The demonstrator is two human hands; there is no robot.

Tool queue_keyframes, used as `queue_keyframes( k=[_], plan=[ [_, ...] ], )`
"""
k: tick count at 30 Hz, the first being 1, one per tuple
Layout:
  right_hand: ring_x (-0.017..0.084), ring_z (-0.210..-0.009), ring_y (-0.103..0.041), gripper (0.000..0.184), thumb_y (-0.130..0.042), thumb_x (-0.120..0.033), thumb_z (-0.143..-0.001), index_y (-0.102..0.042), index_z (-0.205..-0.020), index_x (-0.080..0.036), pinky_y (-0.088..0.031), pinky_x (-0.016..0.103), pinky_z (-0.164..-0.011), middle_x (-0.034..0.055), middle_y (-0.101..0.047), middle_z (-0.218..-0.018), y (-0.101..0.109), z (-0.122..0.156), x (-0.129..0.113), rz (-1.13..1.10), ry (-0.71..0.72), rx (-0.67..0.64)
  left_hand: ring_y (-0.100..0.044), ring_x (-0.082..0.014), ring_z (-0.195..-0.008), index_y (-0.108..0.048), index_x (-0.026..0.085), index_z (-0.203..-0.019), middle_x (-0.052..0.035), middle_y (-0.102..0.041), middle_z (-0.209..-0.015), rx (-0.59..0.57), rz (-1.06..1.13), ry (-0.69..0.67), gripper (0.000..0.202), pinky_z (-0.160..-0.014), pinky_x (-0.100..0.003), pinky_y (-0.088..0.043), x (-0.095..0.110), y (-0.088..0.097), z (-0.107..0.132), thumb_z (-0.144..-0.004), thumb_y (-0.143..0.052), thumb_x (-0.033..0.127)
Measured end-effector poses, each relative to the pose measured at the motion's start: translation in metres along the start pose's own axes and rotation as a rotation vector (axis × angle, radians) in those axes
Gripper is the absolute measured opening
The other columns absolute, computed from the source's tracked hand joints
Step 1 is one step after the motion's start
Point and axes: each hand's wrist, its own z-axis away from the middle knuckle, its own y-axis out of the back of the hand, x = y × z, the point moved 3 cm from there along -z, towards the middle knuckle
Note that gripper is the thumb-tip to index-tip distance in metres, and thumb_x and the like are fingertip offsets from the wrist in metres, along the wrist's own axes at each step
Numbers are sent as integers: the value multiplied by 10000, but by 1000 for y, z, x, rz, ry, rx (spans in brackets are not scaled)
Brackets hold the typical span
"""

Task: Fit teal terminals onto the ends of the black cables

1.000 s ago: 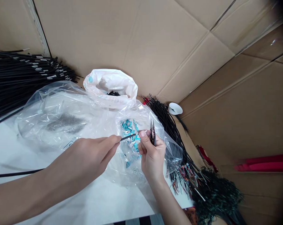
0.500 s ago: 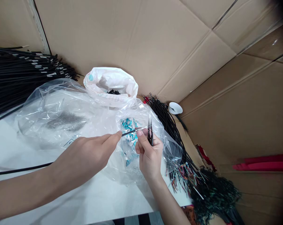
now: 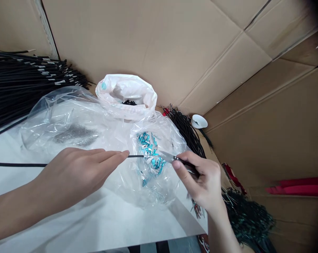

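My left hand [image 3: 86, 168] is closed on a black cable [image 3: 135, 156], whose front end sticks out past the fingertips toward the right. The rest of the cable runs out behind the hand to the left edge. In my right hand [image 3: 201, 177] is a pair of thread snips [image 3: 186, 164], its blades pointing left at the silvery tip of the cable. Whether the blades touch the tip I cannot tell. Below the tip, small blue and silver foil scraps [image 3: 151, 153] lie on clear plastic.
A clear plastic bag [image 3: 56, 119] spreads over the white table [image 3: 122, 225]. Behind it stands a rolled-down white bag [image 3: 125, 114] with small black pieces. Black cables lie in a stack [image 3: 21, 88] at left and a bundle [image 3: 186, 128] at right, near a white bowl [image 3: 199, 121]. Cardboard walls [image 3: 148, 42] surround the table.
My right hand has moved right, off the cable end, and the snips have turned from upright to pointing left. My left hand has shifted slightly left, and the cable now lies nearly level.
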Motion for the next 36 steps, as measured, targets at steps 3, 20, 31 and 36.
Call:
queue_keyframes(
  k=[3, 20, 31, 36],
  plan=[
    [70, -441, -341, 213, -618, -267, -936, -622, -746, -172, -261, 240, -444, -62, -422, -529, 0, 1, -9, 134, 123, -91, -760, -217, -740, -596, 216, -1199, -9, -788, -1060, -21, -89, -101, 407, -457, -278, -461, 1, 4, 2, -938, -327, 56],
    [74, -442, -373, 241, -601, -268, -939, -617, -719, -171, -281, 233, -449, -52, -458, -525, -13, -5, -11, 160, 170, -91, -728, -168, -772, -580, 220, -1237, -4, -783, -1045, -34, -129, -104, 388, -544, -251, -401, -1, 6, 6, -976, -338, 64],
    [80, -433, -375, 227, -600, -263, -929, -614, -717, -182, -277, 246, -439, -50, -457, -509, -14, -6, -13, 176, 203, -101, -690, -159, -700, -570, 232, -1237, 18, -773, -939, -40, -123, -100, 412, -517, -275, -343, -2, 3, 8, -956, -331, 50],
    [73, -408, -318, 188, -609, -245, -916, -621, -740, -180, -251, 245, -424, -61, -440, -492, -16, -6, -15, 157, 229, -73, -689, -163, -709, -557, 220, -1242, 11, -769, -959, -27, -132, -118, 380, -528, -295, -355, -1, 5, 6, -979, -331, 64]
  ],
)
